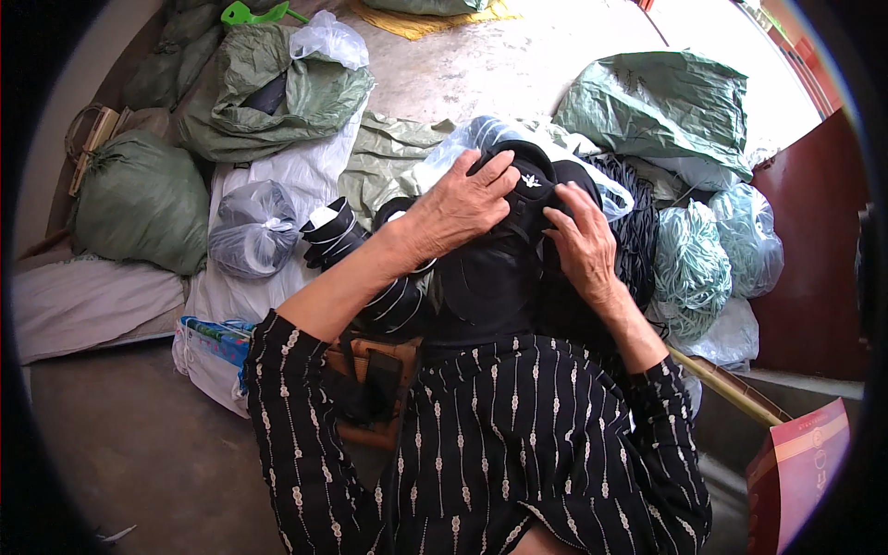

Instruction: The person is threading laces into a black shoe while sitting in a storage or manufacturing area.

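A black shoe upper (529,188) with a small white emblem on its tongue lies over my lap. Along its left rim, my left hand (467,205) grips it with curled fingers. My right hand (585,239) has bent fingers closed on the opposite edge; whether a lace is between them is too small to tell. A stack of black uppers with pale edges (396,305) sits by my left forearm. Just right of my right hand hangs a thick bundle of black laces (636,236), with a clear plastic bag (618,196) beside it.
Pale teal lace bundles (692,264) lie at the right, below a green woven sack (657,106). Farther left are a tied grey plastic bag (254,231) and stuffed green sacks (139,203). A bamboo pole (731,384) and red box (800,472) stand near right.
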`<state>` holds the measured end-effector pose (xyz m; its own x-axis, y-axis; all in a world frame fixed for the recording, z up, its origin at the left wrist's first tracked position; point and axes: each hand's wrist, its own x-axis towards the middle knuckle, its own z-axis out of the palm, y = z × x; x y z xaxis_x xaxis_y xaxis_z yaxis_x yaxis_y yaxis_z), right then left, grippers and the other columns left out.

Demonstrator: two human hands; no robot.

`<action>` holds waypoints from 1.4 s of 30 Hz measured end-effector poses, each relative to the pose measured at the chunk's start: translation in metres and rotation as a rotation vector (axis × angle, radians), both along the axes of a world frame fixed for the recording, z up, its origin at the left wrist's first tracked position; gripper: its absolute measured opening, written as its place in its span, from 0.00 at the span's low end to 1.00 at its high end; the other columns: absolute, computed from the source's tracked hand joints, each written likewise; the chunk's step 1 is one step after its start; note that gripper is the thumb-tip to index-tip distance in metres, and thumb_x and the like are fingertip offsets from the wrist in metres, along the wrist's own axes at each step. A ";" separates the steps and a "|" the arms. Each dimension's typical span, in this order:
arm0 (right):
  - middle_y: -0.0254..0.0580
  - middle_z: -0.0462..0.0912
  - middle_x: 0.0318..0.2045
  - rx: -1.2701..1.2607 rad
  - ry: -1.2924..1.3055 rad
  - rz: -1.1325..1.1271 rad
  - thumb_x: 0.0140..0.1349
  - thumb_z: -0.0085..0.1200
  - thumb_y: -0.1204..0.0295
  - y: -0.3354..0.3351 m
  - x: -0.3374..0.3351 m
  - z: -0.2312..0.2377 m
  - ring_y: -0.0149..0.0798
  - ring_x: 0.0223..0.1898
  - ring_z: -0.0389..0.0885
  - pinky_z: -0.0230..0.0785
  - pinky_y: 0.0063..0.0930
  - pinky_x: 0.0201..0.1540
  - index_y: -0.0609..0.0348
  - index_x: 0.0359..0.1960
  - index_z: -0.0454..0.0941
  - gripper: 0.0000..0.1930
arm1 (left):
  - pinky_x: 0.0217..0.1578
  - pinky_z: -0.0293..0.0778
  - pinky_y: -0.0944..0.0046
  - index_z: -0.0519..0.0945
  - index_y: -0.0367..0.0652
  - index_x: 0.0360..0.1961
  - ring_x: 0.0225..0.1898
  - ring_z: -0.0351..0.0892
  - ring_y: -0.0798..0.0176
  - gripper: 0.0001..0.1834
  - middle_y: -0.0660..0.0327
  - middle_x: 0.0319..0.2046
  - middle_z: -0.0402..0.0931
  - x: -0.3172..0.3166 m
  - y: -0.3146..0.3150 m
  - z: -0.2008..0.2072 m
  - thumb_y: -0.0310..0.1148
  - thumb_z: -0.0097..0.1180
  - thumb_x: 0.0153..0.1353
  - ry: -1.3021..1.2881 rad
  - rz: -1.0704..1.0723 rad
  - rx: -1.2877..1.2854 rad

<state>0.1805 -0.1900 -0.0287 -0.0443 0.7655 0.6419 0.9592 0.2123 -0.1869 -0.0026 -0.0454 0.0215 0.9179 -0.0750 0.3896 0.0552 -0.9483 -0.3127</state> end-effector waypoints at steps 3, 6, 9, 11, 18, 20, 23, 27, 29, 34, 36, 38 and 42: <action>0.43 0.73 0.47 -0.149 -0.096 0.184 0.45 0.60 0.72 0.009 0.019 0.014 0.47 0.52 0.71 0.65 0.38 0.53 0.54 0.41 0.75 0.19 | 0.49 0.62 0.56 0.72 0.47 0.22 0.47 0.68 0.64 0.02 0.64 0.34 0.68 0.001 0.009 0.009 0.31 0.51 0.49 0.000 -0.094 0.011; 0.38 0.72 0.37 -0.281 -0.176 0.281 0.43 0.61 0.68 0.019 0.035 0.025 0.44 0.43 0.71 0.66 0.35 0.43 0.53 0.36 0.74 0.16 | 0.41 0.64 0.61 0.70 0.49 0.20 0.39 0.68 0.67 0.06 0.67 0.29 0.66 0.008 0.019 0.012 0.32 0.49 0.52 0.254 -0.133 -0.084; 0.36 0.69 0.30 -0.339 -0.228 0.372 0.42 0.62 0.66 0.027 0.042 0.028 0.41 0.36 0.69 0.64 0.34 0.36 0.52 0.28 0.73 0.13 | 0.36 0.63 0.63 0.68 0.48 0.22 0.35 0.68 0.66 0.05 0.67 0.27 0.65 0.015 0.029 0.008 0.32 0.48 0.52 0.275 -0.172 -0.146; 0.36 0.69 0.30 -0.459 -0.217 0.389 0.45 0.61 0.64 0.030 0.042 0.025 0.41 0.37 0.69 0.65 0.34 0.37 0.52 0.25 0.74 0.10 | 0.36 0.63 0.64 0.68 0.48 0.23 0.34 0.68 0.65 0.03 0.66 0.26 0.65 0.018 0.029 0.002 0.31 0.48 0.52 0.270 -0.161 -0.192; 0.42 0.78 0.28 -0.818 -0.089 0.311 0.56 0.53 0.61 0.030 0.040 0.013 0.45 0.39 0.74 0.66 0.39 0.40 0.52 0.30 0.82 0.11 | 0.36 0.64 0.62 0.69 0.44 0.27 0.34 0.70 0.61 0.02 0.62 0.28 0.66 0.009 0.003 -0.003 0.27 0.48 0.52 0.313 -0.162 -0.351; 0.45 0.79 0.27 -0.842 0.030 0.286 0.56 0.53 0.62 0.030 0.037 0.015 0.48 0.37 0.76 0.67 0.40 0.39 0.54 0.29 0.81 0.10 | 0.36 0.64 0.62 0.70 0.43 0.28 0.35 0.70 0.60 0.01 0.60 0.30 0.66 0.009 -0.001 -0.002 0.26 0.48 0.52 0.303 -0.138 -0.412; 0.50 0.80 0.25 -0.914 0.194 0.181 0.55 0.52 0.66 0.031 0.028 0.018 0.52 0.33 0.78 0.69 0.41 0.37 0.57 0.27 0.81 0.09 | 0.36 0.65 0.61 0.70 0.41 0.29 0.36 0.71 0.58 0.02 0.56 0.35 0.65 0.011 -0.003 -0.004 0.26 0.47 0.53 0.229 -0.100 -0.400; 0.50 0.80 0.24 -0.727 0.447 0.176 0.55 0.48 0.71 0.037 0.032 0.013 0.50 0.29 0.79 0.70 0.38 0.35 0.59 0.24 0.81 0.09 | 0.34 0.66 0.59 0.69 0.40 0.28 0.36 0.71 0.57 0.01 0.55 0.35 0.63 0.016 -0.006 -0.008 0.26 0.46 0.53 0.258 -0.019 -0.387; 0.36 0.80 0.24 -0.469 0.729 0.255 0.60 0.49 0.68 0.043 0.060 0.015 0.29 0.25 0.75 0.67 0.24 0.30 0.61 0.23 0.79 0.12 | 0.33 0.67 0.58 0.68 0.40 0.27 0.36 0.70 0.57 0.02 0.55 0.34 0.63 0.016 -0.006 -0.010 0.25 0.47 0.53 0.269 -0.023 -0.358; 0.38 0.78 0.30 -0.187 1.092 -0.060 0.62 0.47 0.69 -0.008 0.297 0.098 0.30 0.31 0.76 0.71 0.24 0.39 0.63 0.44 0.74 0.13 | 0.33 0.68 0.58 0.66 0.40 0.29 0.32 0.71 0.56 0.04 0.56 0.33 0.64 0.011 0.001 -0.011 0.23 0.47 0.52 0.271 -0.080 -0.325; 0.38 0.78 0.29 0.150 1.356 -0.146 0.63 0.44 0.72 -0.072 0.404 0.128 0.34 0.29 0.76 0.71 0.25 0.38 0.64 0.39 0.74 0.09 | 0.32 0.68 0.58 0.66 0.40 0.30 0.31 0.72 0.55 0.07 0.56 0.33 0.64 0.011 0.004 -0.012 0.22 0.49 0.50 0.283 -0.081 -0.336; 0.38 0.78 0.28 0.331 1.452 -0.253 0.64 0.44 0.73 -0.135 0.483 0.143 0.37 0.29 0.76 0.71 0.28 0.37 0.65 0.33 0.74 0.08 | 0.31 0.68 0.59 0.66 0.40 0.31 0.31 0.72 0.55 0.10 0.56 0.33 0.64 0.013 0.005 -0.012 0.20 0.51 0.48 0.290 -0.079 -0.349; 0.39 0.78 0.23 0.401 0.959 -0.508 0.60 0.48 0.70 -0.184 0.485 0.041 0.36 0.28 0.77 0.72 0.30 0.33 0.64 0.34 0.77 0.09 | 0.30 0.69 0.59 0.70 0.41 0.30 0.32 0.74 0.53 0.08 0.55 0.33 0.67 0.020 0.007 -0.008 0.21 0.53 0.48 0.328 -0.028 -0.477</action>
